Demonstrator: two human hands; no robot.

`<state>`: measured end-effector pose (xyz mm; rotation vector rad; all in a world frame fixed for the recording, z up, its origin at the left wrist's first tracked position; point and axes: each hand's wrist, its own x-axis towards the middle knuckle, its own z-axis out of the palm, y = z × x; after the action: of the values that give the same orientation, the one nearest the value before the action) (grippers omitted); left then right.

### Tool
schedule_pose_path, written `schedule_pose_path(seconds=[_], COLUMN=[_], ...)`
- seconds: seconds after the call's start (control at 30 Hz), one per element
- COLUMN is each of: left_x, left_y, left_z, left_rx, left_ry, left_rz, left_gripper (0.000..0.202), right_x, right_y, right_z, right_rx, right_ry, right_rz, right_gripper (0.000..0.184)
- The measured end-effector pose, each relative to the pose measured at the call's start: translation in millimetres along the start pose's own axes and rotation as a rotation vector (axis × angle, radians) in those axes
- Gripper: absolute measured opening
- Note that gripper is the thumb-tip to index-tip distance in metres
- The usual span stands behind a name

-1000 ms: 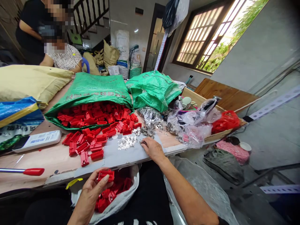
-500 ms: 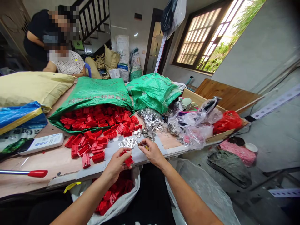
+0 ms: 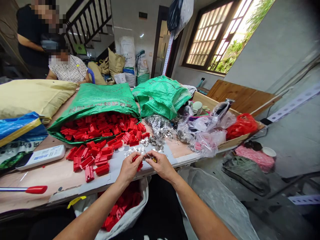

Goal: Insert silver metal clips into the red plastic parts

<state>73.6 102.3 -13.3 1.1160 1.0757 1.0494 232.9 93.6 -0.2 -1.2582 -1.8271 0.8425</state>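
My left hand [image 3: 130, 167] is closed on a red plastic part [image 3: 139, 164] just above the table's front edge. My right hand [image 3: 161, 164] pinches a small metal piece [image 3: 150, 156] and holds it against that red part. The two hands meet over a grey card sheet [image 3: 120, 165] with a small heap of silver metal pieces [image 3: 133, 150] on it. Loose red plastic parts [image 3: 92, 156] lie to the left of my hands. More of them spill from an open green sack [image 3: 100, 98].
A white bag of red parts [image 3: 122, 206] hangs below the table edge at my lap. A remote control [image 3: 41, 156], a red-handled tool [image 3: 35, 189], a blue bag [image 3: 20, 128] and yellow sack [image 3: 32, 95] lie left. Plastic bags [image 3: 207, 133] crowd the right. Two people are at the far left.
My left hand rose from the bag at my lap with a red part and met my right hand, which lifted a metal piece off the heap.
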Motion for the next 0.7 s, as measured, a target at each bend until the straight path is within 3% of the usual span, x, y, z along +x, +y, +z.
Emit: schedule_pose_path(seconds=[0.43, 0.7], left_x=[1, 3], left_y=[-6, -8], left_z=[1.4, -7.0], left_rx=[0.056, 0.321], left_ry=[0.023, 0.097], left_rz=[0.019, 0.15], left_gripper=[0.037, 0.029], right_x=[0, -1], right_y=[25, 24], right_z=[6, 4], right_rx=[0.119, 0.021], right_ry=[0.047, 0.055], right_rz=[0.113, 0.105], right_gripper=[0.01, 0.008])
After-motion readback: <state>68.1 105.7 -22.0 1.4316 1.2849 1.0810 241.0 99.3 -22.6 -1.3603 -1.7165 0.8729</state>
